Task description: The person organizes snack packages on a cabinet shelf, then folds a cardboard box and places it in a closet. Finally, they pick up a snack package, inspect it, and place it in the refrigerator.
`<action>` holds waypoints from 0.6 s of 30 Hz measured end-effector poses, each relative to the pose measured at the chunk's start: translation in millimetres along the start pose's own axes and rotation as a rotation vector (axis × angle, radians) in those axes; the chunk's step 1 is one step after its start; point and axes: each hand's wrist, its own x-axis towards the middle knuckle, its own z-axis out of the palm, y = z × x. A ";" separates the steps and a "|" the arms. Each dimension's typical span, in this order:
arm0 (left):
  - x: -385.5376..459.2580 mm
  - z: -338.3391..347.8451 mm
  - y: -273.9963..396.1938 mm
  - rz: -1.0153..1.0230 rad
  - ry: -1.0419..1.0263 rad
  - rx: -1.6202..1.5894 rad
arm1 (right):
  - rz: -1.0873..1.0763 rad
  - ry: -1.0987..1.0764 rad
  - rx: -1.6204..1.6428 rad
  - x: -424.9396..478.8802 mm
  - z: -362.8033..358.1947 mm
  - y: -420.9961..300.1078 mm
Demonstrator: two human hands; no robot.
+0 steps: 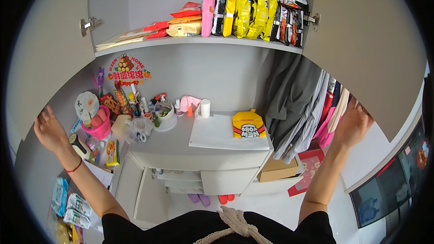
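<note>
My left hand (51, 128), with a red cord on the wrist, is raised at the lower edge of the left cabinet door (44, 51); its fingers are spread and hold nothing. At the lower edge of the right cabinet door (362, 47) is my right hand (354, 123), its fingers bent and partly hidden behind the door, so its grip is unclear. Both doors stand open around a shelf (203, 40) that bears yellow snack packets (243, 15), black packets (287, 23), a pink pack (207, 12) and red packets (186, 9).
A white-grey counter (183, 142) below holds a yellow box (248, 125), a white cup (205, 108), a pink basket (98, 127) and several bottles. Clothes (295, 101) hang at right above a cardboard box (278, 169). Purple slippers (200, 199) lie on the floor beside red ones.
</note>
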 end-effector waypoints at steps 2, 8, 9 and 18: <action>-15.3 45.5 -1.5 -0.001 0.038 0.042 | -0.041 0.022 -0.019 -17.4 32.9 0.4; -23.7 76.7 -4.0 -0.007 0.159 0.012 | 0.202 -0.257 -0.520 -81.4 88.5 -6.0; -30.6 87.3 -7.0 -0.008 0.184 0.021 | -0.068 -0.452 -0.692 -75.6 114.7 -4.7; -77.8 133.5 -34.4 0.188 0.351 0.350 | -0.331 -0.935 -1.054 -89.4 202.0 108.7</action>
